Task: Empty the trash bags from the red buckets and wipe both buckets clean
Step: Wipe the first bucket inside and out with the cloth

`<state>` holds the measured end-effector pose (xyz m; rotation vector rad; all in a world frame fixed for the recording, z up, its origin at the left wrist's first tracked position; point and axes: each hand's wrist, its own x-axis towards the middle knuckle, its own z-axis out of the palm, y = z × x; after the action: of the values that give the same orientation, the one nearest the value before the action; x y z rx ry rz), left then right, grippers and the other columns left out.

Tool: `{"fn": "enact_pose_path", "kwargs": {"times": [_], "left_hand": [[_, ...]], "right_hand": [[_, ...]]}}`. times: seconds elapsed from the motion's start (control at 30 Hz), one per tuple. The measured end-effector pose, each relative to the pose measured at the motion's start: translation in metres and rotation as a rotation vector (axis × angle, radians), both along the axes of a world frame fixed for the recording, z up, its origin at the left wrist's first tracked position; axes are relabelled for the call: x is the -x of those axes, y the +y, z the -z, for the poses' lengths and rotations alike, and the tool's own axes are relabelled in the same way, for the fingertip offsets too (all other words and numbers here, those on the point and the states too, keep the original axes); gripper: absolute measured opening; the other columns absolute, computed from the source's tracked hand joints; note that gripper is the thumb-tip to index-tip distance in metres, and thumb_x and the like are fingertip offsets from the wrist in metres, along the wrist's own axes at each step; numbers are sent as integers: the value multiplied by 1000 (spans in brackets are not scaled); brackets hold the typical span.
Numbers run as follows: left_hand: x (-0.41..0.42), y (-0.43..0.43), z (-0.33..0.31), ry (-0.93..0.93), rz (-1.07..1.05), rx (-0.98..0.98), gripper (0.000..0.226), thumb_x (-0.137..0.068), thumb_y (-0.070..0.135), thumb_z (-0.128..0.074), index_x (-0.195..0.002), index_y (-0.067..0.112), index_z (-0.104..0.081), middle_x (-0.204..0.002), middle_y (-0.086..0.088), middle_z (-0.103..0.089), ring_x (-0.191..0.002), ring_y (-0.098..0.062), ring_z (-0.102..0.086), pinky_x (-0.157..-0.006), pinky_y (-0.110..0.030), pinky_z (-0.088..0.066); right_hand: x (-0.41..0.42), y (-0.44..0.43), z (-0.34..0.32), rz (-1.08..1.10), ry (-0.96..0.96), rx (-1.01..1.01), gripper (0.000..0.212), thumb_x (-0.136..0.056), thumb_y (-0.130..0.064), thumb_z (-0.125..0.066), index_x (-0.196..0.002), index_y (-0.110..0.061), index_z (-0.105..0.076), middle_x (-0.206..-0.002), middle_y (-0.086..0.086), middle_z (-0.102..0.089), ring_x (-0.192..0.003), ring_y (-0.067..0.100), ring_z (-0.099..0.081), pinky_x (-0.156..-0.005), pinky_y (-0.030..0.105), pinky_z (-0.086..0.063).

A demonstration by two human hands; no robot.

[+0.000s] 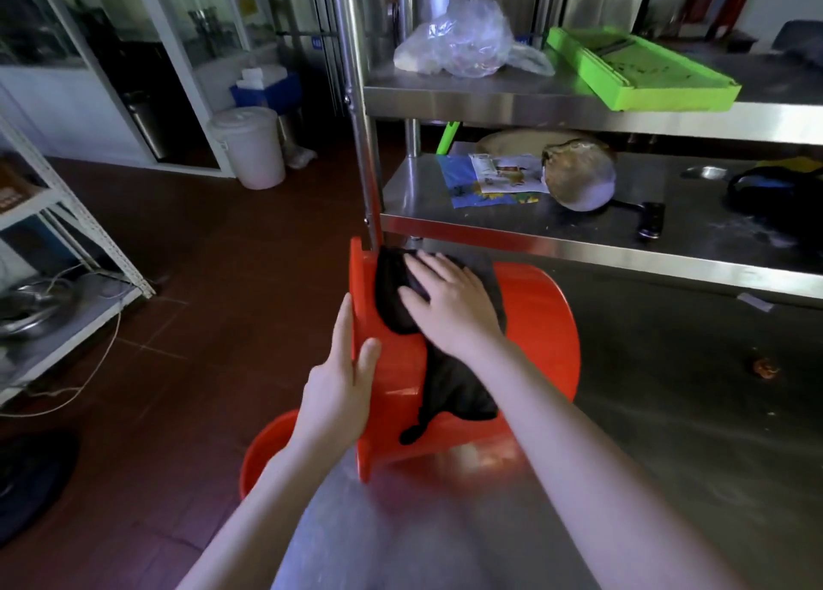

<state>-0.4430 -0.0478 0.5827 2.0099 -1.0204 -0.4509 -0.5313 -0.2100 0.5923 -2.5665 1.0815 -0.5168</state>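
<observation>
Two red buckets are in view. One, the tipped bucket (543,331), lies on its side at the near left corner of a stainless steel table (668,411), with its flared rim facing left past the table edge. This probably brings its wall within easy reach. A black cloth (450,389) is draped over the upper wall of this bucket. The right hand (450,309) lies flat on the cloth with fingers (427,269) straight and spread, pressing it against the plastic as if wiping. The left hand (338,393) steadies the rim, pinching it between the thumb on the wall side and the extended fingers on the mouth side, likely to stop the bucket rolling. No trash bag shows in this bucket, though its inside is hidden. The second bucket (267,451) stands lower down, on the brown floor beside the table and partly hidden by the left forearm, so its contents cannot be seen. Behind the buckets, a steel shelf (490,95) carries a crumpled clear plastic bag (458,42) and a green tray (641,68).
</observation>
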Motion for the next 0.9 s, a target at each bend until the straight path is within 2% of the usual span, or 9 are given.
{"fn": "enact_pose_path", "kwargs": {"times": [0.1, 0.2, 0.27, 0.33, 0.4, 0.47, 0.6, 0.77, 0.9], "left_hand": [[-2, -4, -3, 21, 17, 14, 58, -98, 54, -34, -145, 59, 1, -67, -1, -65, -55, -20, -65, -51, -29, -53], [-10, -13, -12, 20, 44, 16, 58, -98, 54, -33, -148, 54, -4, -81, -6, -69, -69, -28, -69, -64, -41, -59], [-16, -21, -18, 9, 58, 7, 56, -99, 54, -34, -149, 51, -9, -82, -3, -68, -72, -28, -70, -66, -41, -59], [-23, -33, -23, -42, 51, 1, 56, -100, 51, -36, -152, 45, -15, -77, 4, -63, -64, -17, -68, -64, -28, -59], [-28, -42, -28, -70, 30, -7, 57, -100, 47, -39, -153, 39, -19, -74, 13, -53, -54, -1, -58, -50, -7, -45], [-31, -48, -31, -53, 37, -34, 57, -100, 46, -40, -153, 38, -20, -78, 17, -47, -53, 4, -53, -43, -1, -36], [-47, -57, -40, -30, -10, -120, 59, -99, 51, -39, -153, 33, -22, -87, 11, -48, -62, -1, -53, -38, -8, -39], [-64, -62, -49, 76, -53, -207, 56, -100, 50, -37, -151, 31, -26, -97, 1, -53, -76, -18, -61, -42, -27, -51], [-65, -70, -55, 40, -66, -261, 57, -101, 49, -35, -152, 29, -23, -125, -11, -50, -77, -22, -59, -44, -31, -52]], "right_hand": [[43, -39, 9, 155, 59, -71, 52, -99, -46, -35, -149, -30, -34, -158, -8, -26, -147, 13, -18, -120, 38, -14], [74, -54, 10, 274, 86, -156, 51, -100, -45, -34, -148, -31, -35, -158, -9, -26, -147, 15, -19, -120, 39, -13], [67, -37, 8, 244, 60, -79, 50, -99, -44, -36, -147, -30, -37, -157, -8, -30, -146, 16, -23, -119, 39, -17], [43, 3, 6, 86, 18, 87, 52, -97, -41, -39, -147, -27, -38, -156, -5, -33, -145, 20, -27, -116, 39, -22], [21, 48, 12, -62, -13, 179, 58, -94, -42, -38, -149, -26, -33, -157, -4, -30, -146, 22, -23, -116, 42, -19], [14, 63, 15, -84, -45, 177, 58, -95, -43, -36, -150, -28, -30, -159, -5, -26, -148, 19, -18, -118, 41, -15], [44, 12, 16, 34, -10, 115, 53, -99, -42, -40, -150, -28, -33, -158, -5, -28, -147, 16, -20, -118, 37, -16], [87, -40, 22, 288, 62, -182, 51, -100, -44, -34, -150, -31, -31, -160, -9, -22, -148, 14, -14, -120, 37, -12], [40, 8, 14, 138, 30, 60, 53, -97, -40, -37, -148, -28, -35, -157, -5, -30, -146, 20, -23, -117, 40, -19]]}}
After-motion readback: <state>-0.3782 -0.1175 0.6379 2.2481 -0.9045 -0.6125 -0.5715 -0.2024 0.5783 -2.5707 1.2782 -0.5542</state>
